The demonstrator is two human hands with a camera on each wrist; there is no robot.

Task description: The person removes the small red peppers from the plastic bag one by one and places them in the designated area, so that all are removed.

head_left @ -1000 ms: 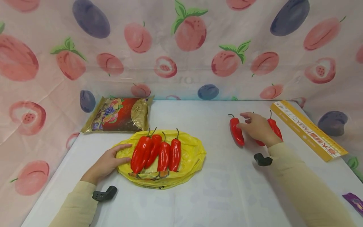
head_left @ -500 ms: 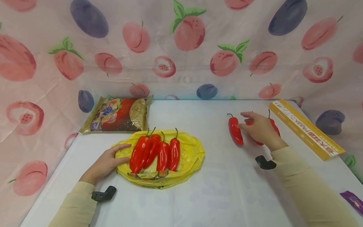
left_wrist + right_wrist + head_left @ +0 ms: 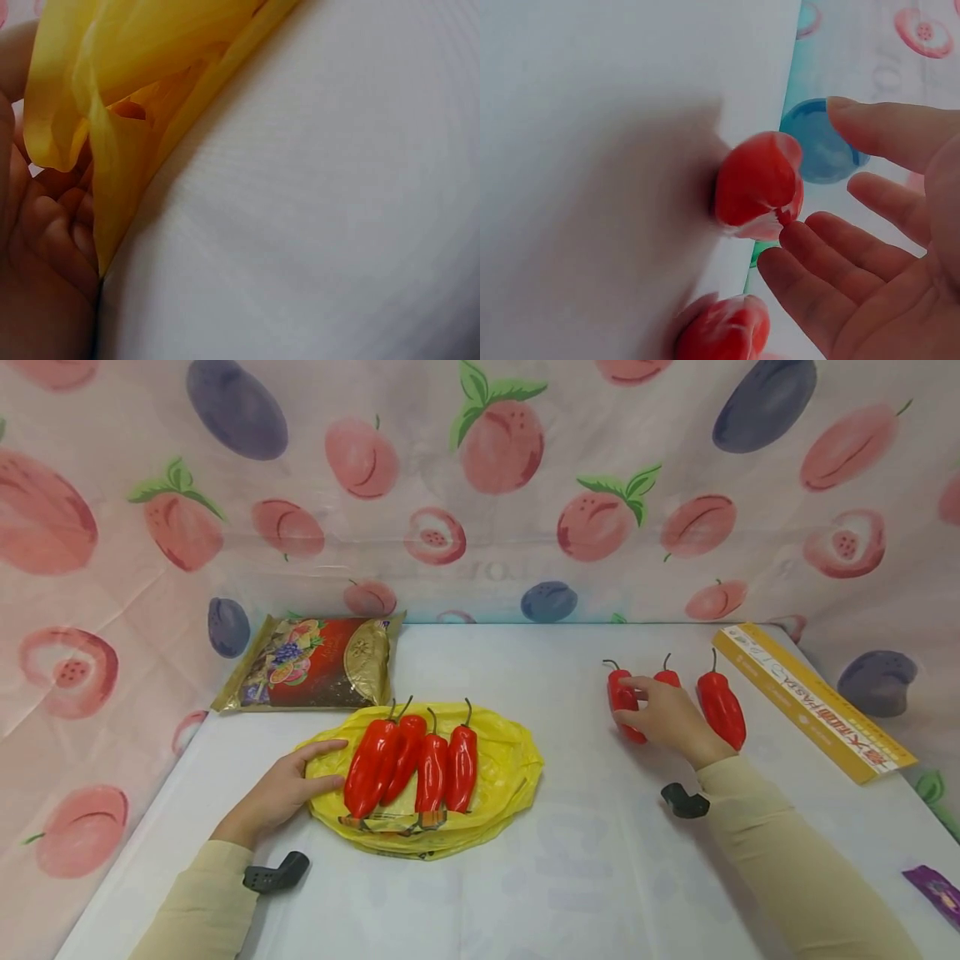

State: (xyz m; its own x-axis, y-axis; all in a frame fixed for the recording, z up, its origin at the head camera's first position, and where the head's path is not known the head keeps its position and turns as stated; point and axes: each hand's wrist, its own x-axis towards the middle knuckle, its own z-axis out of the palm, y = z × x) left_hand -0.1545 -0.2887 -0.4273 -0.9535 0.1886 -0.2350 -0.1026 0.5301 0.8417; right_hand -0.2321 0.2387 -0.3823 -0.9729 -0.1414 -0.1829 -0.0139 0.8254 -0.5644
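In the head view, my left hand [image 3: 281,792] holds the left edge of a yellow plastic bag [image 3: 513,760]. Several red chili peppers [image 3: 462,764] with thin dark stems lie on the bag, side by side. The left wrist view has the bag's folds [image 3: 124,52] between the fingers, some of them curled. At the right, my right hand [image 3: 666,720] reaches over the nearest loose red chili pepper [image 3: 621,689], thumb and fingers spread around it. A second chili pepper [image 3: 667,677] is partly hidden behind that hand; a third chili pepper [image 3: 722,710] lies right of it.
A gold-and-red food packet [image 3: 322,662] lies at the back left. Along the right edge of the white table [image 3: 570,877] rests a long yellow box [image 3: 813,702]. A small purple wrapper [image 3: 933,887] is at the lower right. Peach-print cloth [image 3: 480,568] stands behind.
My right hand has moved left, from over the middle loose chili pepper to the leftmost one, uncovering the third. My left hand stays at the bag.
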